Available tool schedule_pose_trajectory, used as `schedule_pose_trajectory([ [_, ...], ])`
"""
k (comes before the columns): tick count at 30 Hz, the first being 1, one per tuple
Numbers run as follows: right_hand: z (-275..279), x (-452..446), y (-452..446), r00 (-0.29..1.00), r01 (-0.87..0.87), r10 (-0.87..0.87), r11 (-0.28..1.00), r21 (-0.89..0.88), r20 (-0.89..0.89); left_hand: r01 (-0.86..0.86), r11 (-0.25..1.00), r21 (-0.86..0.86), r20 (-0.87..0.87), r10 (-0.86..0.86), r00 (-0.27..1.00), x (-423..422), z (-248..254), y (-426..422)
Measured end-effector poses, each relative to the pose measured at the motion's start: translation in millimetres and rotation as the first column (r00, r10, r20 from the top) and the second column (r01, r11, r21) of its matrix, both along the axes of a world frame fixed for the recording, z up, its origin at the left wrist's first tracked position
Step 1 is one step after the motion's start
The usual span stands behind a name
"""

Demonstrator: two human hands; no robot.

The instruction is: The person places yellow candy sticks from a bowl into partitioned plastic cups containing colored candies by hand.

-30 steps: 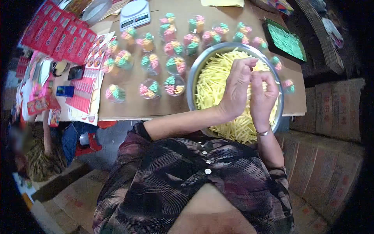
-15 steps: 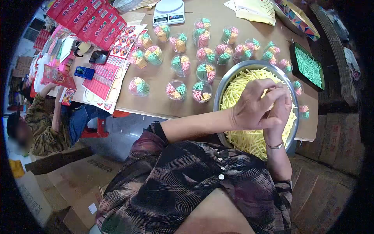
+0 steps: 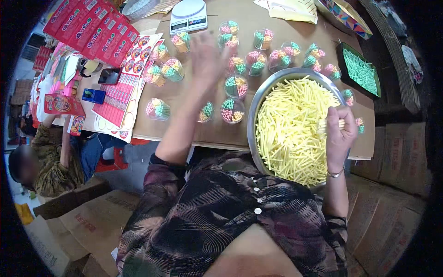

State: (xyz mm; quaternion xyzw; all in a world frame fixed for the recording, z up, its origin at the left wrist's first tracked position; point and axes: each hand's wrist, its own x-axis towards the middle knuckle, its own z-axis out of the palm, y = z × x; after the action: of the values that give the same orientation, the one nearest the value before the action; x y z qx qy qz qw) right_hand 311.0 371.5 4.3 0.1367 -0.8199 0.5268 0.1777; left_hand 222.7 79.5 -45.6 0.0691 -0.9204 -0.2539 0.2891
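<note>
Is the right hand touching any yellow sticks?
Touching. The head view shows a small bundle of yellow sticks pinched in the grip of the right hand, ends poking out.

On the table (image 3: 226, 135) before you, the bowl (image 3: 252, 120) sits right of centre by the near edge, sticks (image 3: 290, 134) inside it. Cups (image 3: 232, 111) stand to its left and behind it, two more along its right. Beyond those two lies the tray (image 3: 377, 90). The scale (image 3: 188, 16) stands at the back, and sheets (image 3: 115, 104) lie at your left. Your right hand (image 3: 341, 131) is over the bowl's right side, your left hand (image 3: 206, 60) among the cups.
</note>
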Motion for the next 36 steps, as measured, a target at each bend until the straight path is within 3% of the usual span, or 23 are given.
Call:
schedule_pose_trajectory([
  [2,-8.5,2.7,4.6,1.000,-0.010,0.010,1.000,-0.011,0.022,-0.105,0.985,-0.138,0.383,0.151,0.911,-21.1,-23.6,-51.3],
  [4,-18.9,0.1,5.1,0.998,-0.043,0.045,0.999,-0.032,0.046,-0.033,0.994,-0.104,0.533,0.084,0.842,-22.2,-16.8,-58.5],
  [5,-20.9,-0.7,4.5,0.996,-0.058,0.061,0.997,-0.043,0.059,0.026,1.000,-0.018,0.499,-0.013,0.866,-30.4,-29.9,-72.7],
  [7,-20.2,0.7,2.5,0.994,-0.068,0.072,0.997,-0.047,0.080,0.040,0.982,-0.183,0.304,0.018,0.953,-31.7,-32.4,-66.4],
  [10,-16.0,3.1,3.1,0.987,-0.088,0.093,0.995,-0.044,0.135,-0.215,0.964,0.158,0.544,0.096,0.834,-35.7,-30.0,-65.2],
  [11,-15.4,3.4,4.5,0.988,-0.075,0.079,0.996,-0.041,0.134,-0.202,0.966,0.162,0.543,0.084,0.836,-33.2,-24.8,-61.6],
  [13,-15.5,1.8,7.7,0.988,-0.067,0.073,0.997,-0.046,0.136,-0.054,0.965,0.257,0.224,-0.005,0.975,-24.7,-17.8,-56.3],
  [15,-16.6,0.4,9.3,0.987,-0.059,0.066,0.997,-0.052,0.148,0.114,0.944,0.309,-0.115,-0.082,0.990,-11.0,-13.1,-47.7],
  [16,-16.5,-1.3,8.6,0.984,-0.065,0.078,0.994,-0.083,0.161,0.128,0.940,0.315,-0.108,-0.098,0.989,-1.8,-8.5,-36.0],
  [18,-12.0,-8.2,2.9,0.982,-0.052,0.069,0.994,-0.100,0.177,0.369,0.729,0.576,-0.176,-0.330,0.927,20.4,6.0,3.5],
  [20,0.1,-16.0,-6.5,0.990,-0.094,0.110,0.980,-0.175,0.084,0.533,0.379,0.757,-0.312,-0.506,0.804,39.5,17.4,42.0],
  [25,25.7,-28.9,-18.8,0.979,-0.205,0.202,0.961,-0.184,-0.035,0.650,0.278,0.707,-0.259,-0.754,0.604,69.8,25.8,100.6],
  [28,25.8,-35.7,-18.8,0.973,-0.228,0.218,0.958,-0.177,-0.073,0.688,0.294,0.663,-0.217,-0.804,0.553,74.6,21.1,115.1],
  [30,20.9,-39.3,-16.6,0.979,-0.189,0.185,0.981,-0.040,-0.089,0.633,0.271,0.725,-0.195,-0.801,0.566,81.2,32.3,119.6],
  [33,18.0,-41.6,-12.9,0.974,-0.206,0.201,0.978,-0.041,-0.099,0.615,0.243,0.750,-0.186,-0.815,0.548,81.0,31.9,120.6],
  [35,20.3,-41.0,-9.2,0.983,-0.165,0.177,0.969,0.186,-0.049,0.598,0.218,0.771,-0.175,-0.831,0.528,80.0,31.6,120.1],
  [36,21.7,-41.0,-9.1,0.983,-0.165,0.177,0.969,0.186,-0.048,0.597,0.217,0.772,-0.175,-0.831,0.528,79.4,30.8,119.7],
])
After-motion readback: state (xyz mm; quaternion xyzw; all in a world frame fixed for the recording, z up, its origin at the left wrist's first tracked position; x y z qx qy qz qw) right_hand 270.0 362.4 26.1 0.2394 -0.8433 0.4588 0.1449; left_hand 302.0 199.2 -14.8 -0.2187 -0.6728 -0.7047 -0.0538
